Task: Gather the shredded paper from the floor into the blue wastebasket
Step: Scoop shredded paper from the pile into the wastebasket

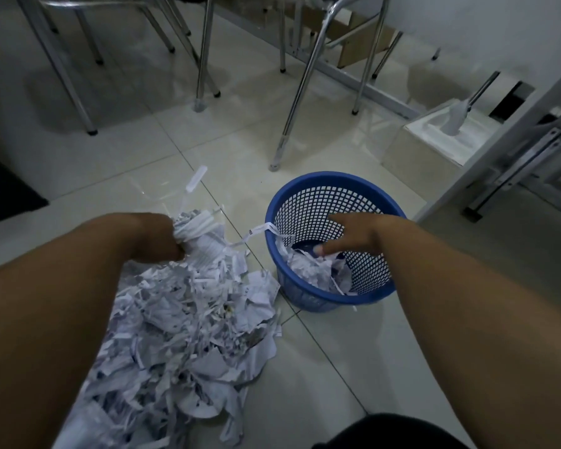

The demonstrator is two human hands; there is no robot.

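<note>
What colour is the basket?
Blue, with a mesh wall, seen in the head view.

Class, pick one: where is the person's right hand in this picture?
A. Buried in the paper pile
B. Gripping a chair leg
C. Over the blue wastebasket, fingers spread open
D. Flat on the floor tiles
C: the right hand hangs open over the blue wastebasket, above the shreds already inside.
</note>
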